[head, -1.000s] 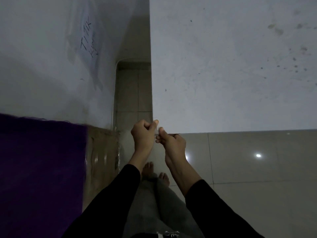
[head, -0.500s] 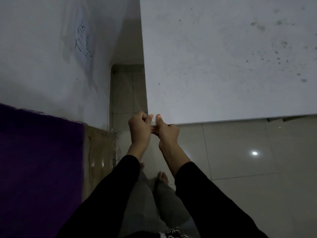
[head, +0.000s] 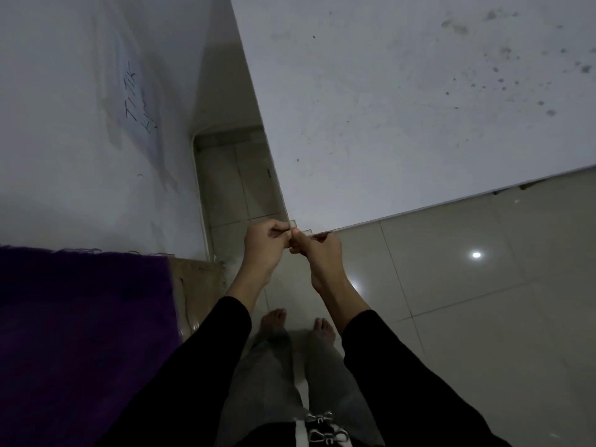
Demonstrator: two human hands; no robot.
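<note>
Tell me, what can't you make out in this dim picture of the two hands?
- Head view: the clear piece pinched by the left hand and right hand is too small to identify; fingers cover most.
- Head view: handwriting on the wall, second line too blurred to read.
- Head view: purple cloth, cut off by the left edge.

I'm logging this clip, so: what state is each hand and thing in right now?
left hand: fingers curled, pinching the small clear piece.
right hand: fingers curled, pinching the same piece.
small clear piece: held between both hands, off the floor.
white tabletop: speckled with dark spots at its far right.
purple cloth: spread flat, edge frayed.
</note>
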